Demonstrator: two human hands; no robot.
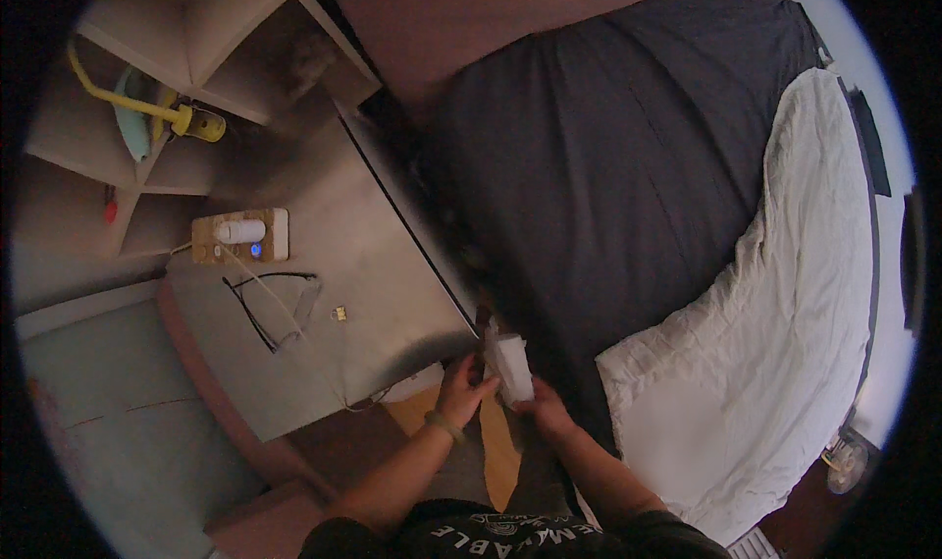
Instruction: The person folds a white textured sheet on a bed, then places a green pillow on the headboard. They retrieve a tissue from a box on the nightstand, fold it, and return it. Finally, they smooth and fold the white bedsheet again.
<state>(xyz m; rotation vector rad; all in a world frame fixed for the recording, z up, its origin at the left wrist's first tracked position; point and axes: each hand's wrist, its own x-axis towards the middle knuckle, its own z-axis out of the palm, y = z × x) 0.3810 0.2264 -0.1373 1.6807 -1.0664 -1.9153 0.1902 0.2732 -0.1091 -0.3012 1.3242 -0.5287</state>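
Note:
In front of my body, between the grey-topped table and the bed, both hands hold a white bundle (513, 367) that looks like folded paper tissue or a tissue pack. My left hand (462, 395), with a pale bangle (446, 426) at the wrist, has its fingers against the bundle's left side. From the lower right, my right hand (546, 410) grips the bundle near its bottom end. A thin, crumpled piece sticks up along the bundle's left edge. The fingers beneath it are partly hidden.
On the table (397, 286) lie eyeglasses (254, 316), a small gold binder clip (338, 314) and a power strip (280, 235) with a white plug-in adapter (243, 231) and cable. Shelves (243, 51) hold a yellow lamp (200, 123). Right is a bed with dark sheet (625, 154) and white quilt (817, 228).

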